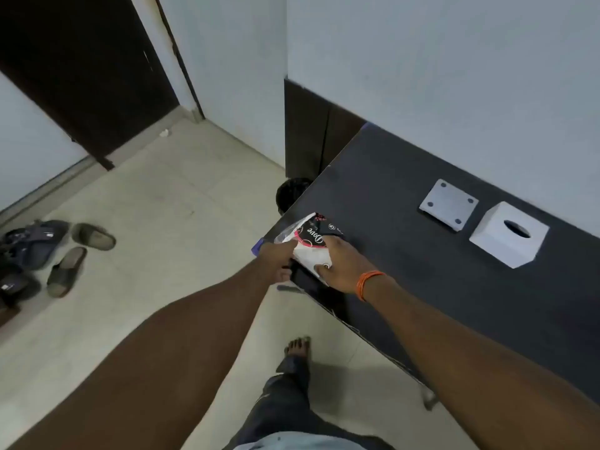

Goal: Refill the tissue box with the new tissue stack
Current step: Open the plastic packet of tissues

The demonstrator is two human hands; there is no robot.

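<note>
A plastic-wrapped tissue pack (310, 246), white with black and pink print, lies at the near left corner of the dark table (422, 254). My left hand (276, 258) grips its left end at the table edge. My right hand (345, 266), with an orange thread at the wrist, holds its right side from above. The white tissue box (508, 235) with an oval slot on top stands farther right on the table, near the wall. Beside it lies its flat white base plate (449, 204) with round feet facing up.
Sandals and shoes (65, 251) lie on the tiled floor at the left. A dark door (81, 76) stands at the back left. A dark round object (292, 193) sits under the table's far corner. My bare foot (297, 347) is near the table edge.
</note>
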